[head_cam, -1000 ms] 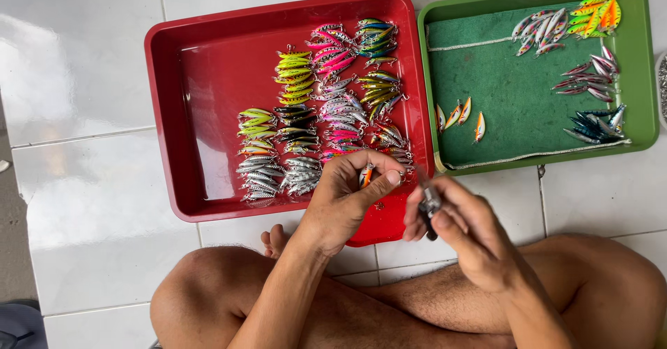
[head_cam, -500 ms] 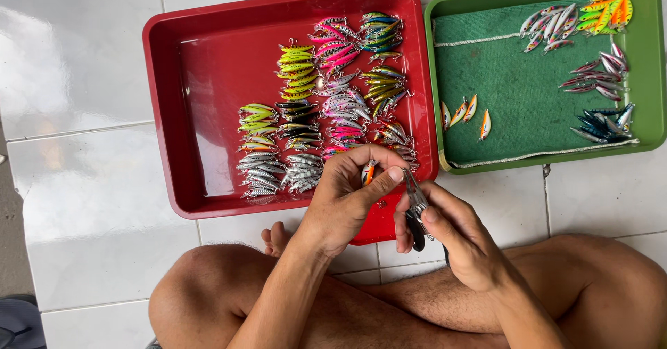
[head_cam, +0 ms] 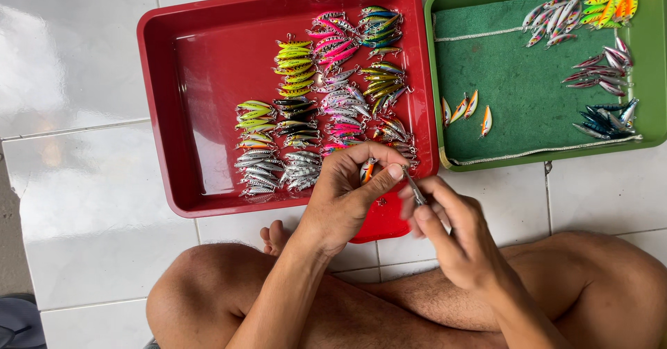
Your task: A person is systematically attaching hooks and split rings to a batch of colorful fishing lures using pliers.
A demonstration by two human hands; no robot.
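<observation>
Two hands are working just over the near edge of the red tray (head_cam: 174, 112). The left hand (head_cam: 347, 196) is pinching a small orange lure (head_cam: 366, 171) between thumb and fingertips, holding it above the tray's front rim. The right hand (head_cam: 451, 234), slightly blurred, is gripping thin metal pliers (head_cam: 415, 189) whose tip is touching the lure's end. Rows of coloured lures (head_cam: 319, 106) are lying in the red tray; beside it, a green tray (head_cam: 649, 57) is holding more lures on a green mat (head_cam: 521, 85).
</observation>
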